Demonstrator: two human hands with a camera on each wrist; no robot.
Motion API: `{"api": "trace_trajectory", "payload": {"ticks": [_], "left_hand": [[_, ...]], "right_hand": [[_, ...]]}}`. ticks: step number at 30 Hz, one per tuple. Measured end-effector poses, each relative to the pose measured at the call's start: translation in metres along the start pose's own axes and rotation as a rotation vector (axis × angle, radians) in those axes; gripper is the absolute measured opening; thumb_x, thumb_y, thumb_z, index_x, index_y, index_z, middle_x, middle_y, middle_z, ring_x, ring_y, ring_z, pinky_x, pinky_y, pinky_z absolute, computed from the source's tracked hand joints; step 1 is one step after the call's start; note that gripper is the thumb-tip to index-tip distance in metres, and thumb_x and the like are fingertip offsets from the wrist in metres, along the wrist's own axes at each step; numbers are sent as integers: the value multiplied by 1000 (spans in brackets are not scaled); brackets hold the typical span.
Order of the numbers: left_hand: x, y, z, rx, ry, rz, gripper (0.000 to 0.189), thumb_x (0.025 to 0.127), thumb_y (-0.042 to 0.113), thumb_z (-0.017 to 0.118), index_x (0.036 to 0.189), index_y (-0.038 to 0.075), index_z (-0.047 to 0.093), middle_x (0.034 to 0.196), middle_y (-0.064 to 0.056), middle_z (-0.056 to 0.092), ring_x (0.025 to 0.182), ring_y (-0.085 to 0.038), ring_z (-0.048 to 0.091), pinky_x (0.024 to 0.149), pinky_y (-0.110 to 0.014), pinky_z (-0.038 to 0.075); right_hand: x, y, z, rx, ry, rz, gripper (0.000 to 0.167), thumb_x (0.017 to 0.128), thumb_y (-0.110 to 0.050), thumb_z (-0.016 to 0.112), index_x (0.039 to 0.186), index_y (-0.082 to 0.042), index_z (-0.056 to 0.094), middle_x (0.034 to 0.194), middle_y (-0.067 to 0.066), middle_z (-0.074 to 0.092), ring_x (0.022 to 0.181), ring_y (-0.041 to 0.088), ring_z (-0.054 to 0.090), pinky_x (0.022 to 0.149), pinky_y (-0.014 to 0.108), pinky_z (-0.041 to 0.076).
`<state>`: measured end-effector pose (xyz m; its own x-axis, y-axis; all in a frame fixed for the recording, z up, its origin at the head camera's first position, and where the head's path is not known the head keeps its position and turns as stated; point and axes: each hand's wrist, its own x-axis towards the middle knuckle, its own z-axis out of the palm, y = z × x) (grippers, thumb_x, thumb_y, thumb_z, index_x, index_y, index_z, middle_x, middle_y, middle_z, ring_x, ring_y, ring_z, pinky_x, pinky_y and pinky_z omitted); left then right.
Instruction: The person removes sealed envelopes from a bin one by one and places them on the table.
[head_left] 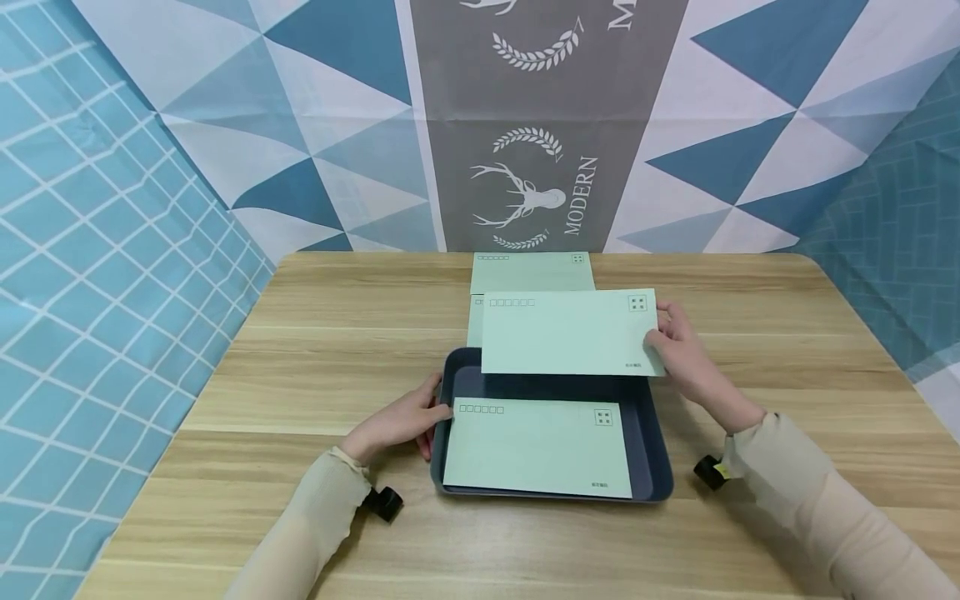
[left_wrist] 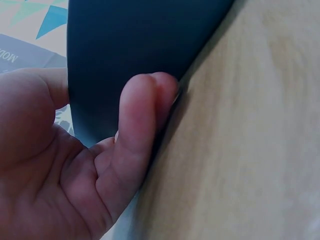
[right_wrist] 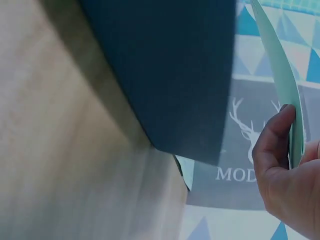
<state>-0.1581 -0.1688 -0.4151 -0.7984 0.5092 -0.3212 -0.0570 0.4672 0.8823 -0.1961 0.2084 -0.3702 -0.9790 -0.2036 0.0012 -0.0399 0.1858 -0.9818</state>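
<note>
A dark blue rectangular tray (head_left: 654, 450) stands on the table. My left hand (head_left: 403, 417) grips its left side. In the left wrist view the fingers (left_wrist: 135, 107) press against the outer wall, while the thumb reaches over the rim. Inside the tray lies a pale green envelope (head_left: 536, 450), slightly askew. Another pale green envelope (head_left: 566, 337) is held up over the tray's far edge by my right hand (head_left: 686, 354). The thumb and fingers pinch it at its right end, as the right wrist view shows with the envelope (right_wrist: 285, 75) nearly edge-on.
Beyond the tray, an envelope (head_left: 532, 275) lies at the table's back edge. Another envelope (head_left: 475, 325) just before it is mostly hidden behind the held one. The wooden table (head_left: 300, 358) meets a patterned cloth (head_left: 360, 183) at the back. Small black devices (head_left: 384, 504) sit at both wrists.
</note>
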Motion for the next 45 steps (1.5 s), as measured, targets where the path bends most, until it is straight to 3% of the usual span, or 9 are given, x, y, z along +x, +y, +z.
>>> {"api": "trace_trajectory", "payload": {"ticks": [5,11,16,25,30,32,35,38,45], "left_hand": [[-1,1,0,6,1,2,59,93,15,43,142,8,12,68,-11,58,45,-18,56,45,-39,54],[-1,3,0,2,4,2,61,93,15,43,143,9,10,71,-12,57,45,-18,56,45,-39,54],[-1,2,0,-2,3,1,59,92,14,44,142,8,12,71,-13,57,45,-18,56,45,-39,54],[-1,-4,2,-25,-11,2,63,93,14,44,144,9,7,68,-11,57,45,-22,57,46,-45,53],[-2,-6,3,-29,-12,3,63,93,14,45,144,9,8,67,-10,57,45,-19,56,45,-41,54],[-2,-6,2,-27,-10,6,64,92,15,45,144,10,8,67,-11,57,45,-18,56,45,-40,54],[-2,-4,2,-28,-9,10,64,92,15,46,144,10,9,69,-12,57,45,-18,56,45,-41,54],[-2,-3,1,-32,-9,13,62,92,15,46,144,10,11,72,-12,57,45,-19,57,45,-41,54],[-1,-1,0,-43,-20,23,62,92,15,46,143,10,11,69,-12,57,45,-19,56,45,-44,54]], "right_hand": [[5,-5,-6,146,71,-21,32,93,0,32,124,-4,26,96,-7,56,79,1,62,65,16,54],[14,-7,-17,382,139,1,17,94,-5,41,109,-12,39,89,-8,62,77,3,63,63,15,53],[23,-5,-30,520,194,23,15,94,-9,46,108,-12,42,92,-5,60,74,6,63,58,18,54],[31,7,-48,539,232,120,40,96,-16,41,131,-6,25,104,1,43,74,5,62,58,20,54],[34,14,-59,601,218,137,28,96,-6,30,123,-11,31,107,0,42,79,6,62,62,23,55],[37,15,-64,624,213,132,30,93,0,26,120,-12,32,106,-1,43,79,7,62,62,24,55],[42,15,-72,679,208,150,46,89,5,24,131,-11,28,105,-1,47,80,8,63,62,24,55],[46,14,-79,764,220,190,58,91,3,25,144,-15,13,105,0,50,82,10,63,67,25,56],[52,13,-90,925,299,292,57,95,-4,31,146,-21,13,95,5,55,82,14,59,74,25,55]]}}
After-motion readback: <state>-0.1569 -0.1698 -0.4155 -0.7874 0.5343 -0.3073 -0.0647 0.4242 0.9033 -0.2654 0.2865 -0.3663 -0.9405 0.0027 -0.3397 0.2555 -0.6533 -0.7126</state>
